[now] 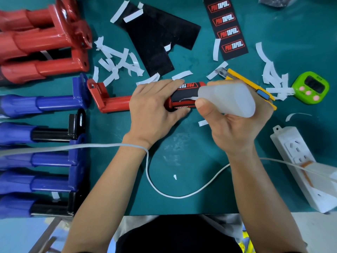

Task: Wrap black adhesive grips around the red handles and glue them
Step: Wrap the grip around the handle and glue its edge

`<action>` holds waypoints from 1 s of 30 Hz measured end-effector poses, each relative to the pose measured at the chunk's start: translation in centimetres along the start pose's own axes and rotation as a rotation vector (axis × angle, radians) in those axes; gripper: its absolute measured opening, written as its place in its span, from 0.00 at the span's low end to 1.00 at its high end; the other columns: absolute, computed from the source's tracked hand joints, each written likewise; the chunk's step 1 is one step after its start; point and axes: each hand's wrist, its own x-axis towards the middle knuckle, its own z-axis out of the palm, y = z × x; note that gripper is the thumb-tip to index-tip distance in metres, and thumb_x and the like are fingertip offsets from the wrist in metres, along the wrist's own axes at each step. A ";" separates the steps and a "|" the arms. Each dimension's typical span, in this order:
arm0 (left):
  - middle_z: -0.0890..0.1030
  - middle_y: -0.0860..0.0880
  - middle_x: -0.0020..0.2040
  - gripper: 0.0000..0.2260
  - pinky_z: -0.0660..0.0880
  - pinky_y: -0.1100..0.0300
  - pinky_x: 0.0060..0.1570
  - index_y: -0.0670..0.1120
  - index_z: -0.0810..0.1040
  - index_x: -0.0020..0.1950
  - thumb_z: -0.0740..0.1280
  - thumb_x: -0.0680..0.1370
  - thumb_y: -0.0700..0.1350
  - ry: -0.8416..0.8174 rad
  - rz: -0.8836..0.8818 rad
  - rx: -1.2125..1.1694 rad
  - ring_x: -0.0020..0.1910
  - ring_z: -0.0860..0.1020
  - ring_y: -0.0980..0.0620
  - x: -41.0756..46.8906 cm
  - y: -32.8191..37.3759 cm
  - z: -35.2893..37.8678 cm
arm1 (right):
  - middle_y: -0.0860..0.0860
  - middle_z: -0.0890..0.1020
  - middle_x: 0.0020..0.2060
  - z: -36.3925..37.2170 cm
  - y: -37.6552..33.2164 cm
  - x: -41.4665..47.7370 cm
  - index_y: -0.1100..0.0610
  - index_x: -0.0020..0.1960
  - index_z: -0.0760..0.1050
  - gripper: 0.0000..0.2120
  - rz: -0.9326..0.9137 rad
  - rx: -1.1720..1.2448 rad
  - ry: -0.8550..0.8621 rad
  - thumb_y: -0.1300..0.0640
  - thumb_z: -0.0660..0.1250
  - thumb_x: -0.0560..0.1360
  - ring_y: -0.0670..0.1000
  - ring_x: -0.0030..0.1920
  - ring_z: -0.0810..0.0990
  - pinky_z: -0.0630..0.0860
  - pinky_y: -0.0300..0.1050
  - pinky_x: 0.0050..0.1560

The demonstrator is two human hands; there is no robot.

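Note:
A red handle [111,102] lies across the middle of the green mat. Its right end carries a black adhesive grip [185,92] with red lettering. My left hand [155,108] grips the handle over the wrapped part. My right hand [235,125] holds a translucent white glue bottle [228,99], its narrow end against the grip's right edge. Plain black grip sheets [156,42] lie at the top centre. A printed black strip of grips [226,27] lies to their right.
Red handles [42,42] are stacked at top left, blue and black ones [40,157] down the left side. White backing strips [118,61] litter the mat. A yellow utility knife [244,79], a green timer [311,87], a white power strip [300,161] and a white cable [164,193] lie nearby.

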 end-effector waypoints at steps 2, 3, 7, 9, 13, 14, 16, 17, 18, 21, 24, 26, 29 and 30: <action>0.85 0.55 0.59 0.25 0.69 0.57 0.58 0.52 0.85 0.64 0.79 0.70 0.60 -0.003 0.003 0.002 0.56 0.82 0.51 0.0 0.0 0.0 | 0.41 0.83 0.47 0.0 -0.1 0.1 0.60 0.53 0.82 0.08 -0.008 0.005 -0.001 0.56 0.76 0.77 0.45 0.44 0.84 0.78 0.39 0.46; 0.85 0.54 0.59 0.25 0.69 0.57 0.58 0.52 0.84 0.64 0.79 0.70 0.60 -0.004 0.005 0.002 0.57 0.82 0.51 0.0 0.0 0.0 | 0.40 0.83 0.48 0.0 -0.1 0.2 0.59 0.53 0.82 0.08 -0.012 0.010 -0.002 0.56 0.76 0.77 0.45 0.44 0.84 0.78 0.39 0.46; 0.85 0.55 0.59 0.25 0.69 0.57 0.58 0.52 0.84 0.64 0.79 0.70 0.61 -0.003 0.010 0.000 0.57 0.82 0.52 -0.1 -0.1 0.1 | 0.40 0.83 0.48 -0.1 0.1 0.2 0.58 0.52 0.82 0.07 -0.018 0.036 -0.001 0.55 0.76 0.78 0.45 0.44 0.84 0.78 0.41 0.47; 0.85 0.55 0.59 0.25 0.69 0.57 0.58 0.52 0.84 0.63 0.79 0.70 0.61 -0.002 0.013 0.001 0.57 0.82 0.52 -0.1 -0.1 0.1 | 0.39 0.83 0.49 -0.2 0.1 0.3 0.57 0.53 0.82 0.07 -0.029 0.036 -0.003 0.55 0.76 0.79 0.45 0.45 0.84 0.78 0.41 0.48; 0.85 0.55 0.60 0.25 0.69 0.57 0.58 0.52 0.84 0.64 0.79 0.70 0.61 -0.010 0.008 0.002 0.57 0.82 0.52 -0.1 -0.1 0.1 | 0.38 0.83 0.49 -0.4 0.1 0.4 0.57 0.53 0.82 0.07 -0.041 0.023 -0.007 0.55 0.76 0.79 0.44 0.46 0.84 0.77 0.40 0.49; 0.85 0.55 0.60 0.25 0.69 0.57 0.59 0.52 0.84 0.64 0.79 0.70 0.61 -0.012 0.006 0.002 0.57 0.82 0.51 -0.1 -0.1 0.0 | 0.39 0.83 0.47 -0.4 0.2 0.3 0.57 0.53 0.82 0.07 -0.039 0.020 -0.004 0.55 0.75 0.79 0.45 0.46 0.84 0.77 0.40 0.49; 0.85 0.55 0.60 0.25 0.70 0.56 0.59 0.52 0.85 0.64 0.79 0.70 0.61 -0.018 0.001 0.000 0.57 0.82 0.51 0.0 0.0 0.0 | 0.42 0.83 0.44 -0.5 0.2 0.3 0.59 0.52 0.82 0.08 -0.035 0.020 0.002 0.55 0.75 0.79 0.46 0.45 0.84 0.77 0.40 0.49; 0.85 0.55 0.60 0.25 0.70 0.56 0.59 0.52 0.85 0.64 0.79 0.70 0.61 -0.021 -0.003 0.000 0.57 0.82 0.51 0.0 0.0 -0.1 | 0.44 0.83 0.44 -0.5 0.2 0.4 0.59 0.52 0.82 0.07 -0.035 0.021 0.003 0.55 0.75 0.79 0.46 0.46 0.84 0.77 0.40 0.49; 0.85 0.55 0.60 0.25 0.70 0.56 0.59 0.52 0.85 0.64 0.79 0.70 0.61 -0.023 -0.005 -0.001 0.57 0.83 0.51 0.0 0.1 -0.1 | 0.44 0.83 0.44 -0.5 0.2 0.4 0.60 0.52 0.82 0.07 -0.036 0.021 0.001 0.56 0.76 0.79 0.45 0.46 0.84 0.77 0.40 0.50; 0.85 0.54 0.60 0.26 0.70 0.55 0.59 0.52 0.85 0.64 0.80 0.70 0.61 -0.031 -0.009 -0.004 0.57 0.83 0.50 0.0 0.2 -0.2 | 0.42 0.83 0.45 -0.6 0.2 0.5 0.59 0.52 0.82 0.06 -0.045 0.011 -0.006 0.58 0.76 0.78 0.44 0.46 0.83 0.77 0.40 0.49; 0.85 0.54 0.60 0.26 0.69 0.56 0.59 0.52 0.84 0.64 0.80 0.69 0.60 -0.033 -0.011 -0.005 0.57 0.82 0.50 0.0 0.2 -0.3 | 0.44 0.83 0.44 -0.7 0.2 0.5 0.58 0.52 0.82 0.06 -0.054 -0.002 -0.003 0.57 0.76 0.78 0.48 0.44 0.83 0.77 0.43 0.48; 0.85 0.54 0.60 0.27 0.68 0.57 0.59 0.52 0.84 0.64 0.79 0.69 0.60 -0.032 -0.012 -0.005 0.57 0.82 0.50 0.0 0.1 -0.3 | 0.45 0.82 0.44 -0.8 0.2 0.6 0.58 0.51 0.82 0.06 -0.049 0.004 0.001 0.57 0.76 0.78 0.49 0.44 0.83 0.77 0.43 0.48; 0.85 0.54 0.59 0.27 0.68 0.58 0.58 0.52 0.84 0.64 0.79 0.69 0.61 -0.029 -0.006 -0.003 0.56 0.82 0.50 0.0 0.1 -0.2 | 0.40 0.83 0.45 -0.9 0.1 0.7 0.55 0.51 0.81 0.05 -0.060 0.018 0.000 0.57 0.76 0.78 0.48 0.44 0.83 0.77 0.43 0.48; 0.85 0.54 0.59 0.27 0.68 0.58 0.58 0.52 0.84 0.64 0.79 0.69 0.61 -0.027 -0.005 -0.004 0.56 0.82 0.50 0.0 0.0 -0.2 | 0.37 0.82 0.47 -0.9 0.0 0.8 0.53 0.52 0.81 0.05 -0.068 0.013 -0.001 0.57 0.76 0.78 0.47 0.44 0.83 0.77 0.43 0.48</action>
